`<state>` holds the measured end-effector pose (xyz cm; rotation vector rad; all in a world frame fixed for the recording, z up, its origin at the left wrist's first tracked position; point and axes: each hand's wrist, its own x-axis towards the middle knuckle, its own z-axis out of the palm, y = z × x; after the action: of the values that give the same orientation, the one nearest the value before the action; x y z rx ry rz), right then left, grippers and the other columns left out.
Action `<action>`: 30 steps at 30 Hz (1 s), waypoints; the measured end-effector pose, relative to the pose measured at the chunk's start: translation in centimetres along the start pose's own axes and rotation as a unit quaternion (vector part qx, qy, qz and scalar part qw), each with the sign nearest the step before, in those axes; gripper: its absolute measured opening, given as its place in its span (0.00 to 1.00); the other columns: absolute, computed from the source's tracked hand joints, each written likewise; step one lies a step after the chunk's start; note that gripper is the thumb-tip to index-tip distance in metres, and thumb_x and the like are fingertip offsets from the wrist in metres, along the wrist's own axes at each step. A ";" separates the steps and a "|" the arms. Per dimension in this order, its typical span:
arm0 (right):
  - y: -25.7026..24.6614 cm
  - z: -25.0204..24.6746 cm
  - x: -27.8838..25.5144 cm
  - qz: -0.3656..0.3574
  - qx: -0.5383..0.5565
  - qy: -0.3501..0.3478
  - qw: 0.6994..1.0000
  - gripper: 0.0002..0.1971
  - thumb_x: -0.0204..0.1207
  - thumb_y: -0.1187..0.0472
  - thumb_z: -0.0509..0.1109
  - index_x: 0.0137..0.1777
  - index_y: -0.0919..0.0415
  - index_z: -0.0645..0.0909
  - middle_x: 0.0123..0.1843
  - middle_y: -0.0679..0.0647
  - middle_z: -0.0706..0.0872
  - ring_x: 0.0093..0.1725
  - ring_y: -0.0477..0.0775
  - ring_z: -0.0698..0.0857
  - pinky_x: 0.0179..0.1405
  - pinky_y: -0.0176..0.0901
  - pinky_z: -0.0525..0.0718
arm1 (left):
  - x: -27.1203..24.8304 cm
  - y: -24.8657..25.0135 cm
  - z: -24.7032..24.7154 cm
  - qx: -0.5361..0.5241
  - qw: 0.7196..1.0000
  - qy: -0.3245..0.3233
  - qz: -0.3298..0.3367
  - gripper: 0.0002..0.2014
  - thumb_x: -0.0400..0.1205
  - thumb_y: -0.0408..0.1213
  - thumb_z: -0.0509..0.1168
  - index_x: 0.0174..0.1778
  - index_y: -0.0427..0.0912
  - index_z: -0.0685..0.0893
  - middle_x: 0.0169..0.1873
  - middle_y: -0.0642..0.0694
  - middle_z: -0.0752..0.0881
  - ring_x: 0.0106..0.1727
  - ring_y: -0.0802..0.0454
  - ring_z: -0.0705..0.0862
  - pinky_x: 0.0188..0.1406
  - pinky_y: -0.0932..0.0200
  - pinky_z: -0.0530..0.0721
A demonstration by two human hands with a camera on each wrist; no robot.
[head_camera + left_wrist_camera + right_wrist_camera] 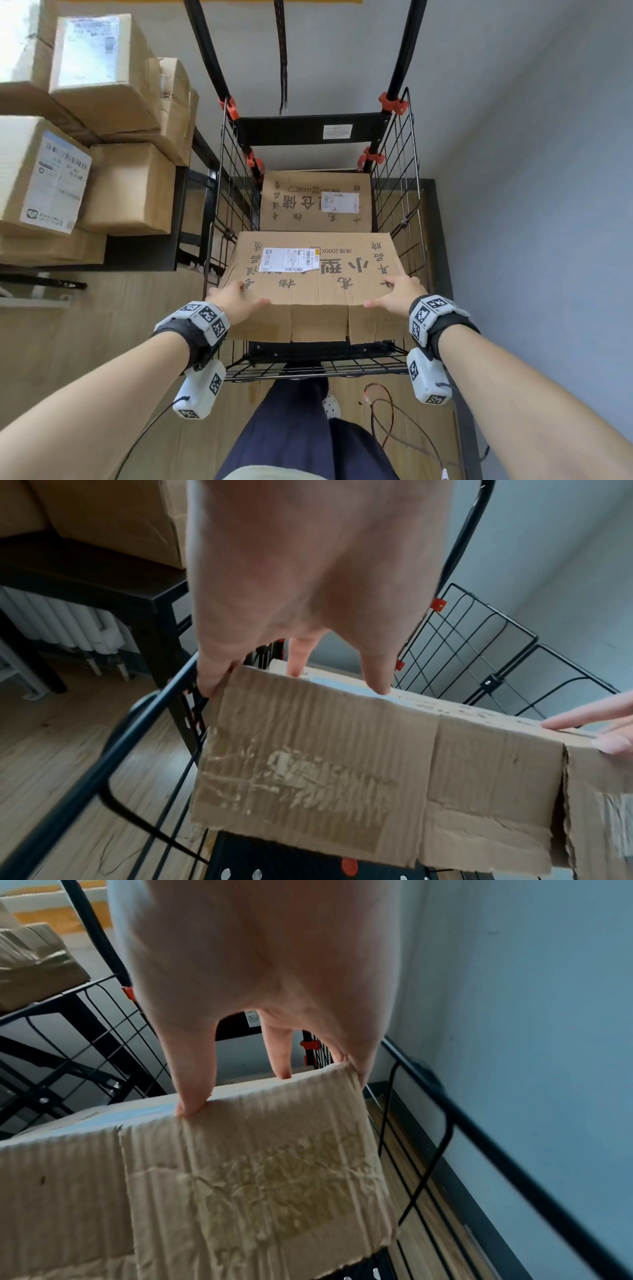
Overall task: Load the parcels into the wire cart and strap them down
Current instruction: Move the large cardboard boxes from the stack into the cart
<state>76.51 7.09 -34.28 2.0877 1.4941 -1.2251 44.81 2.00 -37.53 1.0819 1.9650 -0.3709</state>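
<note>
A large cardboard parcel [318, 277] with black print and a white label lies in the near part of the black wire cart [416, 178]. Its near edge is raised above the cart's front rim. My left hand [236, 299] rests on its near left corner, fingers spread and straight. My right hand [397, 294] rests likewise on the near right corner. The wrist views show the left hand [301, 588] and the right hand [267, 974] touching the top edge of the parcel [342, 764] [257, 1177]. A second printed parcel [308, 212] lies lower, at the cart's far end.
More cardboard parcels [102, 85] are stacked on a dark table at the left. A black elastic strap [282, 58] hangs between the cart's handle posts. A thin cord [380, 411] lies on the wooden floor by my legs [294, 428]. A grey wall [531, 171] runs close along the right.
</note>
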 end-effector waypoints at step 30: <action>1.8 9.0 19.6 0.067 0.028 -0.012 0.997 0.44 0.62 0.53 0.83 0.78 0.46 0.66 0.73 0.61 0.66 0.73 0.64 0.67 0.72 0.59 0.69 | 18.8 1.1 9.5 -0.070 0.995 -0.054 -0.048 0.45 0.62 0.59 0.75 0.73 0.54 0.63 0.69 0.43 0.75 0.63 0.42 0.81 0.58 0.40 0.83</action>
<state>75.83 12.75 -55.14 2.1631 1.2991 -1.2508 45.58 7.35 -57.95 0.8632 1.9209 -0.3300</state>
